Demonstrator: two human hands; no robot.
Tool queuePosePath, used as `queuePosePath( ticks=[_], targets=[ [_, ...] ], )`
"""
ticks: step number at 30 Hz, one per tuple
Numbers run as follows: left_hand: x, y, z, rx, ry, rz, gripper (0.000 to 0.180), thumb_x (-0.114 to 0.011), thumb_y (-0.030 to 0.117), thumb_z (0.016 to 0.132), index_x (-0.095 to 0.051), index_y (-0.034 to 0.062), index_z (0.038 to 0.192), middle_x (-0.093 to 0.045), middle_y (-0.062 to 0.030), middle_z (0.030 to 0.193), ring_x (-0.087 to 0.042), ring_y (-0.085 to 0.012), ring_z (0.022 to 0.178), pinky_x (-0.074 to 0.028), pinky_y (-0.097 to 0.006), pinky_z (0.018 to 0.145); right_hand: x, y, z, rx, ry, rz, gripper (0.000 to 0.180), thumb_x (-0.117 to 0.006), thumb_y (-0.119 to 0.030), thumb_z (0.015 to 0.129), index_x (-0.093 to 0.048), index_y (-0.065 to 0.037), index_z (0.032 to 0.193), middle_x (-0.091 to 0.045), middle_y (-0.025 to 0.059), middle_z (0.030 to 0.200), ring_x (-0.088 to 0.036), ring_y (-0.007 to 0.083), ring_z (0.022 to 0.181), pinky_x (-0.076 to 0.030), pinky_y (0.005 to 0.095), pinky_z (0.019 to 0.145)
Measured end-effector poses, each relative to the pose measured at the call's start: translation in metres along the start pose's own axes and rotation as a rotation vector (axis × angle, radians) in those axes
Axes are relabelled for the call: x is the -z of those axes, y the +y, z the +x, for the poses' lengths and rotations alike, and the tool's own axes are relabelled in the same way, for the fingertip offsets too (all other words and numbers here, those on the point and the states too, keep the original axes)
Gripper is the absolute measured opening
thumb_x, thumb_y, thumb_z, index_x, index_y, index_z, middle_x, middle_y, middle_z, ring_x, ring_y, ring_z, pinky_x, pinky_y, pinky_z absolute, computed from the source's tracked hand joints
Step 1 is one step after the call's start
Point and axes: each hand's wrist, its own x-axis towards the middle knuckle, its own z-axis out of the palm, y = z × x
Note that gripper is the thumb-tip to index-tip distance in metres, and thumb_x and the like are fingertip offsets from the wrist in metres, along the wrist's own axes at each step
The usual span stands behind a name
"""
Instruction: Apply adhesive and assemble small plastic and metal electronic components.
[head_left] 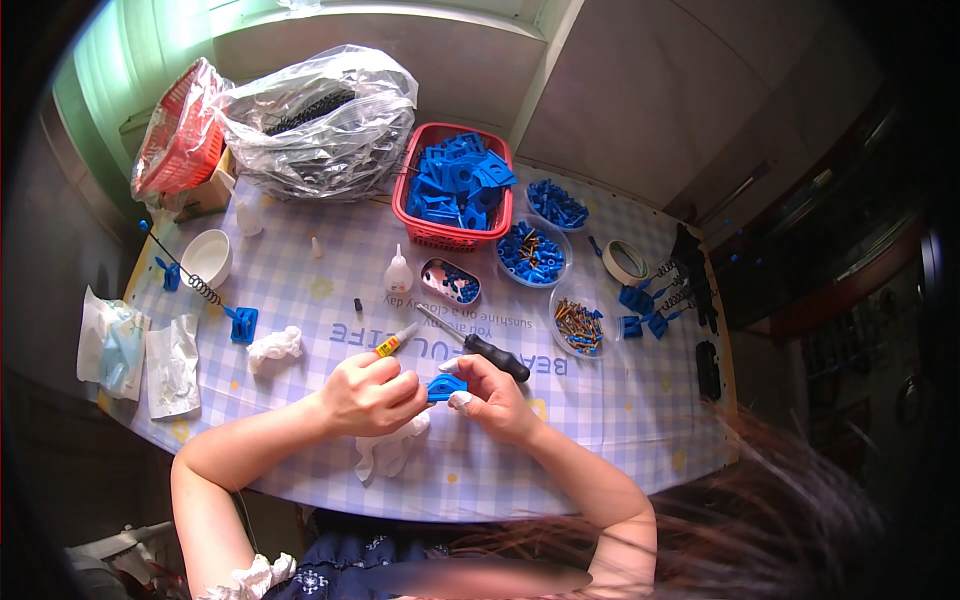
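Observation:
Near the front of the table, my left hand (375, 396) is closed around a small glue tube with a yellow label (388, 346), its whitish tip pointing away from me. My right hand (493, 400) pinches a blue plastic piece (447, 387) between thumb and fingers. The left fingers reach the near-left edge of that piece; whether they also grip it, I cannot tell. White coverings sit on some right fingertips. Just beyond the right hand lies a screwdriver with a black handle (497, 357). A crumpled white tissue (392, 447) lies below my left hand.
A red basket (403, 215) of blue plastic parts stands at the back, beside a clear bag (325, 140) with black coils. Tubs with blue pieces (532, 252) and brass screws (578, 326) sit to the right. A dropper bottle (398, 272), tape roll (625, 261) and white bowl (207, 258) stand around.

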Motion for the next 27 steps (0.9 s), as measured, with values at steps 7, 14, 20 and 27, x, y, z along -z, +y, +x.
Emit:
queuePosePath(
  ticks=[7, 14, 20, 27],
  targets=[
    [-0.002, 0.001, 0.000, 0.091, 0.000, -0.061, 0.020, -0.065, 0.016, 0.052, -0.053, 0.0098, 0.067, -0.047, 0.0000, 0.064, -0.047, -0.0124, 0.052, -0.038, -0.025, 0.044, 0.006, 0.001, -0.001, -0.113, -0.021, -0.080, 0.031, -0.050, -0.013, 0.079, -0.041, -0.001, 0.106, -0.050, 0.0036, 0.093, -0.049, 0.0086, 0.084, -0.041, 0.0239, 0.073],
    [-0.004, 0.001, 0.001, 0.320, 0.000, -0.368, 0.030, -0.066, 0.013, 0.053, -0.056, 0.0049, 0.079, -0.056, -0.0077, 0.076, -0.054, -0.0229, 0.065, -0.045, -0.032, 0.057, -0.002, 0.000, 0.000, -0.092, -0.014, 0.141, 0.030, -0.050, -0.016, 0.080, -0.040, -0.001, 0.104, -0.053, 0.0048, 0.088, -0.050, 0.0086, 0.074, -0.042, 0.0220, 0.067],
    [-0.010, 0.001, -0.003, 0.382, 0.015, -0.560, 0.031, -0.068, 0.009, 0.057, -0.055, 0.0035, 0.085, -0.058, -0.0096, 0.082, -0.056, -0.0236, 0.073, -0.046, -0.032, 0.062, -0.002, 0.003, -0.002, -0.064, -0.089, 0.133, 0.035, -0.047, -0.018, 0.082, -0.029, -0.003, 0.108, -0.054, 0.0081, 0.090, -0.053, 0.0107, 0.075, -0.043, 0.0236, 0.067],
    [-0.018, 0.007, -0.015, 0.543, 0.007, -0.773, 0.032, -0.068, 0.010, 0.060, -0.054, 0.0030, 0.088, -0.057, -0.0096, 0.080, -0.056, -0.0241, 0.067, -0.046, -0.030, 0.058, 0.005, -0.018, -0.004, -0.019, 0.026, -0.361, 0.024, -0.048, -0.013, 0.082, -0.040, -0.001, 0.100, -0.055, 0.0066, 0.087, -0.053, 0.0107, 0.072, -0.044, 0.0236, 0.062]
  ],
)
